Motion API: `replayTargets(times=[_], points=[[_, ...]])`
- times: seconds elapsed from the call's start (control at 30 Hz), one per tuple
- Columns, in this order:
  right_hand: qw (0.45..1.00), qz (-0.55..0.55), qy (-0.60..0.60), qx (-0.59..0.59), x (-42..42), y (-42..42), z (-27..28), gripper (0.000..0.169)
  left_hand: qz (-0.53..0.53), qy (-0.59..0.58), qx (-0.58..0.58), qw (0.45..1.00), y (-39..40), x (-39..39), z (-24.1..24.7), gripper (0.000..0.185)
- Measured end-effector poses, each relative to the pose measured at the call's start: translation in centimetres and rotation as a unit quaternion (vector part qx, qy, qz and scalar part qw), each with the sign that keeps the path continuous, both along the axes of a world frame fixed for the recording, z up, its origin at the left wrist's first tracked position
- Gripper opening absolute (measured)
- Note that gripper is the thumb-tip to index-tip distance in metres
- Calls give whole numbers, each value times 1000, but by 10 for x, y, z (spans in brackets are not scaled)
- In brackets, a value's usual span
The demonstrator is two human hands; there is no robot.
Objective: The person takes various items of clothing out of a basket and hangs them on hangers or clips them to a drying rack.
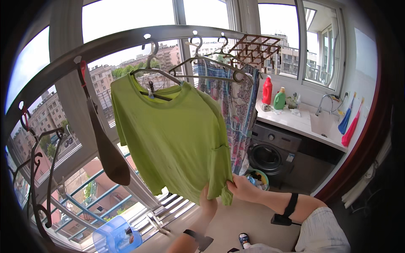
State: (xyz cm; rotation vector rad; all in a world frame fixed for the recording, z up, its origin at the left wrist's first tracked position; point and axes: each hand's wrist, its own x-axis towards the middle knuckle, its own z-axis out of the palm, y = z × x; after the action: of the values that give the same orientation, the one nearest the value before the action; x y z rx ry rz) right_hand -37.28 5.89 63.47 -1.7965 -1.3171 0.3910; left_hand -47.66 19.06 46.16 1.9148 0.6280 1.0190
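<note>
A green T-shirt hangs from a dark clothes hanger on the overhead drying rail. My left hand grips the shirt's lower edge, its fingers partly hidden by the cloth. To its right, my right hand pinches the cloth near the cuff of the long-looking sleeve. Just behind the shirt, an empty hanger and a patterned cloth garment hang from the same rail.
A brown paddle-shaped item and dark hangers hang at left. Below stand a blue plastic basin and a laundry basket. A washing machine sits under the sink counter, which bears red and green bottles.
</note>
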Motion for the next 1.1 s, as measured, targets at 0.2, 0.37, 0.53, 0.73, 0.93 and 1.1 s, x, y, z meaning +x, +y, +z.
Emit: replayTargets(times=[0.2,0.37,0.53,0.73,0.93,1.1], points=[[984,62,165,21,32,-19,-34,35,-52,83,41,994,-47,33,-13,41],[968,122,210,-63,87,-44,-38,25,-150,339,-43,928,-74,92,-84,41],[971,130,171,-105,186,-122,-80,21,-191,234,-45,952,-154,180,-101,30],[943,-40,180,-278,330,-235,-181,24,-219,311,-212,900,-207,270,-141,31],[900,-55,237,-361,411,-265,-263,24,-186,374,-289,861,-222,313,-181,31],[875,-59,259,-406,459,-246,-321,24,-170,380,-351,839,-209,352,-208,31]])
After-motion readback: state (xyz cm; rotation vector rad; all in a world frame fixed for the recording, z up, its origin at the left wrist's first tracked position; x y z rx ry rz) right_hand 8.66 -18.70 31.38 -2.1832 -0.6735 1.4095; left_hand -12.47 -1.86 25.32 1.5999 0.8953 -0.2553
